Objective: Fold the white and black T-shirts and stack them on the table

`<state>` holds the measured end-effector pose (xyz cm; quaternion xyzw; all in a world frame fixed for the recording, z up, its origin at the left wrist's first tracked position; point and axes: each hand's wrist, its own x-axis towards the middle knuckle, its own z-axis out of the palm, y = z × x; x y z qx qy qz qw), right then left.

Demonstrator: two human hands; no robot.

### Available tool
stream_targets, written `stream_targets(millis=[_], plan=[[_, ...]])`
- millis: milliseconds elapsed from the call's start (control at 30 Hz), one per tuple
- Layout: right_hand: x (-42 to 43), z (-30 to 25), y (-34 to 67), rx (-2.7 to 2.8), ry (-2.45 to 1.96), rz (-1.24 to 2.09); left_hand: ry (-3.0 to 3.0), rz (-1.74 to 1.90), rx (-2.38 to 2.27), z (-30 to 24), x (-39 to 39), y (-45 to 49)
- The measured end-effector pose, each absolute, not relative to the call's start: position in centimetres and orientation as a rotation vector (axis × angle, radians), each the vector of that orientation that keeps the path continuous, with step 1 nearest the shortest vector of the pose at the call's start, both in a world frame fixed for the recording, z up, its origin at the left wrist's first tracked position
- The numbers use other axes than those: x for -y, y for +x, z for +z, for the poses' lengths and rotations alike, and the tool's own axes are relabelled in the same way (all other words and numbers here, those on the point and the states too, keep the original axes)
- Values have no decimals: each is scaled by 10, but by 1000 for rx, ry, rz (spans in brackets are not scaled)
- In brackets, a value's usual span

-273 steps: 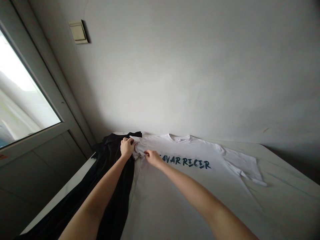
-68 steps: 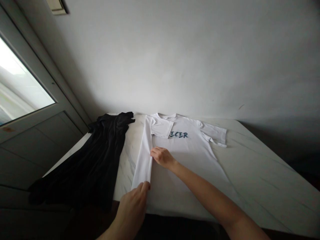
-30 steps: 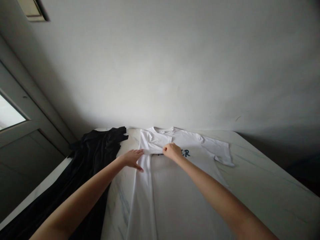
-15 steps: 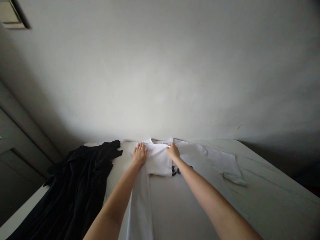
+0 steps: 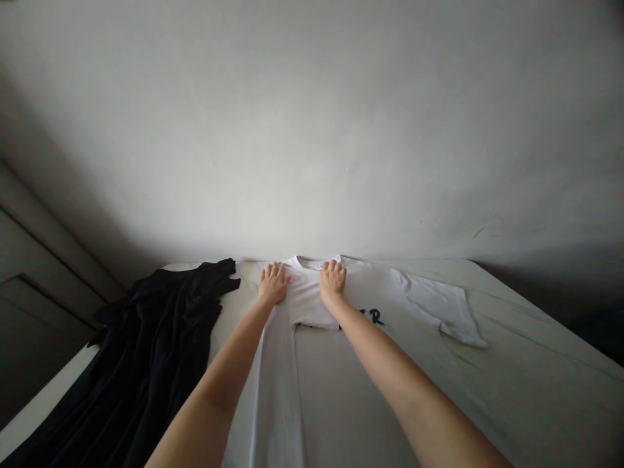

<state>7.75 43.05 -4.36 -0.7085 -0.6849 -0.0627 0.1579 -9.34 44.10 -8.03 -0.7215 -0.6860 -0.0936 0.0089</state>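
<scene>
A white T-shirt [image 5: 341,383] with dark lettering lies spread on the table. Its left side is folded inward, with that sleeve lying across the chest. My left hand [image 5: 273,284] rests with fingers spread on the folded edge by the shoulder. Just below the collar, my right hand [image 5: 333,281] bears down on the folded-over part, its fingers curled and closed on the cloth; the fingertips are hidden. On the right, the other sleeve [image 5: 443,305] is stretched outward, with creases near its underside. My right forearm covers part of the lettering.
A black garment [image 5: 166,325] lies rumpled along the left of the marble-patterned table [image 5: 526,351]. A pale wall [image 5: 312,143] rises directly behind the table's far edge. Grey panelling [image 5: 39,325] stands at the left.
My right hand has turned from a thumb-side pinch to knuckles up, pressing near the collar. More lettering shows. My left hand stays on the fold. The view has shifted slightly.
</scene>
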Motion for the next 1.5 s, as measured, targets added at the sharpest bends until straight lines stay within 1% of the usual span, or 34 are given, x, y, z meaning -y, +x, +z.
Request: stream_targets(millis=[100, 167, 233, 300, 400, 467, 600, 767, 833, 967, 1100, 1267, 1367, 1500], plan=[[-419, -50, 48, 2214, -1740, -34, -2276, -341, 2059, -86, -444, -96], [-408, -60, 32, 2290, -1678, 123, -2342, -333, 1987, -91, -446, -97], [-396, -69, 28, 2315, -1697, 206, -2407, -351, 1921, -95, -449, -100], [-384, -76, 38, 2342, -1744, 227, -2427, -450, 1931, -96, -454, -106], [-368, -77, 67, 2353, -1858, 267, -2310, -614, 2091, -89, -464, -123], [-362, -75, 83, 2358, -1891, 304, -2184, -653, 2192, -81, -471, -138], [-362, -64, 86, 2371, -1873, 313, -2196, -604, 2249, -64, -488, -161], [-391, -50, 55, 2550, -1394, 308, -2501, -488, 2113, -48, -506, -166], [-403, -52, 44, 2601, -1288, 332, -2569, -440, 2072, -43, -512, -167], [-410, -67, 35, 2638, -1237, 368, -2574, -309, 2099, -33, -520, -170], [-405, -76, 32, 2594, -1241, 340, -2418, -274, 2135, -31, -509, -153], [-409, -77, 29, 2492, -1446, 305, -2208, -459, 2017, -51, -465, -107], [-414, -77, 48, 2405, -1606, 229, -2318, -490, 1877, -72, -438, -96], [-413, -67, 96, 2295, -1836, 167, -2486, -354, 1841, -84, -420, -105]])
